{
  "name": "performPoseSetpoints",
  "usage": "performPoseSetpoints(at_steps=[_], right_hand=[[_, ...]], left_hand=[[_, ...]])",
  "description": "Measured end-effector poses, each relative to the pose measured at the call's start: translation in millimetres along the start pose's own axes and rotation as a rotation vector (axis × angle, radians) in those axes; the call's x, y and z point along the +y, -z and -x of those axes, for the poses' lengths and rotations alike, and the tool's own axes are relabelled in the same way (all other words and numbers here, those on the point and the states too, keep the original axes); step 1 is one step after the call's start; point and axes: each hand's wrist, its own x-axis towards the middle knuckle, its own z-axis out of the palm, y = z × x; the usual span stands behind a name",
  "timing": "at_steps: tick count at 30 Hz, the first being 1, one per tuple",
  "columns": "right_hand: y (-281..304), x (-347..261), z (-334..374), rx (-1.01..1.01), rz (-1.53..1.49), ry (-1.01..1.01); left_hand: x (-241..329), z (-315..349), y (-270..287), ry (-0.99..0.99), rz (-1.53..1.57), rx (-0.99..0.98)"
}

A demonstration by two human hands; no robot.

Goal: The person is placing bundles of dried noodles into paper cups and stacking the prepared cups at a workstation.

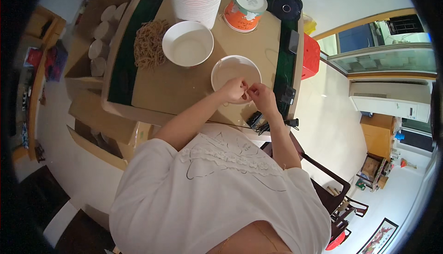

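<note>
Left hand [234, 91], right hand [263, 98] | fingers [253, 88] pinched narrow, contents unclear | at white bowl [236, 69]

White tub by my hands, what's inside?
Inside the white tub only a plain, pale interior shows; whether it holds clear liquid, I can't tell. Your left hand and right hand cover part of its near side, hiding what's there.

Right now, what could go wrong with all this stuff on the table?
The tall stack of tubs might topple if bumped. The left hand and right hand are at the rim of the nearer white bowl, so a slip could nudge it. The dark flat device near the table edge might get knocked off.
</note>
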Motion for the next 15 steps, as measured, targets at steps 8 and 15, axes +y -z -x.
performPoseSetpoints(at_steps=[8,15], right_hand=[[-0.9,2.3,-2.4,0.061,-0.267,-0.083],[-5.4,7.1,0.3,0.029,-0.493,-0.12]], left_hand=[[25.5,27.2,15.7,-0.204,-0.225,-0.193],[12.0,32.2,11.1,-0.423,-0.526,0.009]])
